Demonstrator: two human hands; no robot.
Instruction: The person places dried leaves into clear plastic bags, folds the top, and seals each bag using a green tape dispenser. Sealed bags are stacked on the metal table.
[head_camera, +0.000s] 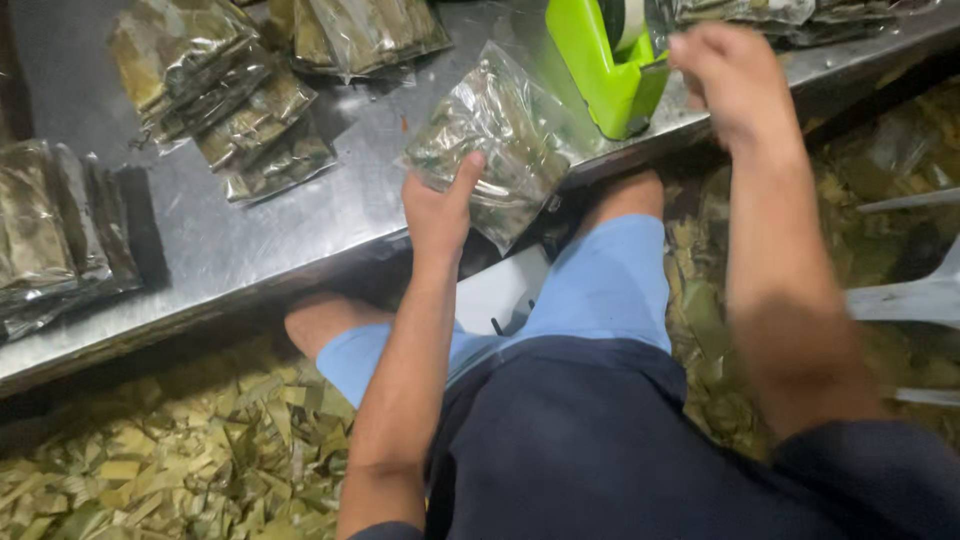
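Observation:
My left hand (440, 205) grips a clear plastic bag of green leaves (500, 140) by its lower left side and holds it over the front edge of the steel table (290, 235). My right hand (735, 80) is raised and blurred, right next to a bright green tape dispenser (605, 70) that stands on the table. Its fingers are bent, and I cannot make out whether anything is between them.
Several more filled leaf bags lie at the table's back (225, 95), far left (50, 235) and top right (790, 15). Loose green leaves (170, 460) cover the floor around my knees. A white plastic chair (915, 295) stands at the right.

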